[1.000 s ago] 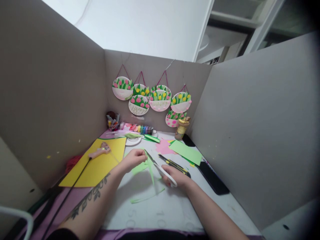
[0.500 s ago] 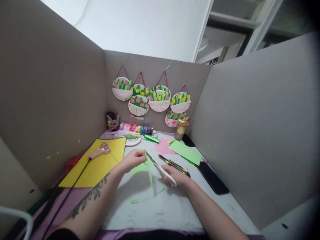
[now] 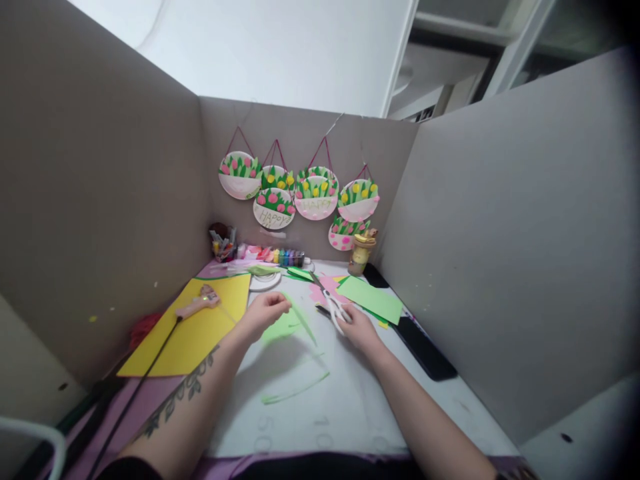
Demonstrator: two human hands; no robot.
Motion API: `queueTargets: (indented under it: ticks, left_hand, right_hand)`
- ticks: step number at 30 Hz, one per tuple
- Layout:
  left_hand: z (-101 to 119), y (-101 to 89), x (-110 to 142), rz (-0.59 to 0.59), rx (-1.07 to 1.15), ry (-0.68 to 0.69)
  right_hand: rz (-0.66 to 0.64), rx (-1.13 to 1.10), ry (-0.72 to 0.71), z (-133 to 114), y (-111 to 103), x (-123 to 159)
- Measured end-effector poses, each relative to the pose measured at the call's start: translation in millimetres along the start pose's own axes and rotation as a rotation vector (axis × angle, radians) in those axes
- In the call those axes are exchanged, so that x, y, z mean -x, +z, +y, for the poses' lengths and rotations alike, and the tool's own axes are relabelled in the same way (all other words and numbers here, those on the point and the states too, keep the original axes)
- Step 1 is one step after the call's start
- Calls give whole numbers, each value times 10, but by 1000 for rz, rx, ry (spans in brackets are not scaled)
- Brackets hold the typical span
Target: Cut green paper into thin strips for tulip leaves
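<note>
My left hand [image 3: 267, 313] is closed in a pinch on a light green paper strip [image 3: 303, 320], which slants down to the right from the fingertips. My right hand [image 3: 361, 328] holds white-handled scissors [image 3: 332, 301], their blades pointing up and away toward the back of the table. The scissors are apart from the strip. Under and beside the left hand lies a light green paper piece [image 3: 281, 328]. A thin green paper offcut [image 3: 297, 391] rests on the white table mat [image 3: 300, 427]. A cutter knife [image 3: 323, 311] lies partly hidden behind the scissors and right hand.
On the left, a glue gun [image 3: 200, 303] rests on yellow sheets [image 3: 185, 347]. Green card [image 3: 373, 300] and a black phone-like slab [image 3: 425, 350] lie at right. Behind stand paint bottles [image 3: 290, 259], a pen holder [image 3: 223, 241] and a cup [image 3: 362, 255]. Decorated paper plates [image 3: 317, 197] hang on the grey panel.
My right hand has moved the scissors away from the paper, up and to the right, over the cutter knives. The strip in my left hand now slants to the right instead of hanging down.
</note>
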State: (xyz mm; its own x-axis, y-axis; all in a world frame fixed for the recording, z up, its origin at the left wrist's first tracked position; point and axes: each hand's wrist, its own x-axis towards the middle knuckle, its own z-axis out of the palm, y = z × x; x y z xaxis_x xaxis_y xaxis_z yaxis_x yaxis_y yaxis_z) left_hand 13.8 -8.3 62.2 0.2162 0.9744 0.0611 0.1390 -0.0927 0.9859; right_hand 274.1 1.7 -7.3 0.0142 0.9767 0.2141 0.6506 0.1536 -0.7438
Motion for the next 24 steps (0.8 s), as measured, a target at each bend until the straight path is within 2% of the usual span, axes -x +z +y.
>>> queueTargets:
  ticks: [3,5,10,15,17,18,20,22,24]
  left_hand:
    - [-18,-6,-37,114,123,2]
    - [-32,-8,-55,148,182,-6]
    - [-76,7,-77,143,268,-16]
    - [-159,57,-103,92,242,-30]
    - [-186,97,-96,45,208,-26]
    - [-193,121,-85,16,186,-19]
    - [-187,178,-46,-36,133,1]
    - [-162,235,5,-77,74,32]
    - [-134,281,53,-116,27,73]
  right_hand:
    - [53,237,2,65,-99,-47]
    - [60,357,41,110,-130,-64]
    - [68,502,138,193,-150,-132]
    - [185,565,160,145,-186,-164]
    - [235,463,99,71,-157,-123]
    - [219,338,53,24,-125,-89]
    - [56,-24,-21,-80,-30,1]
    - [-195,-370,-26,-182,88,104]
    - [-342,-561,-9,-266,197,196]
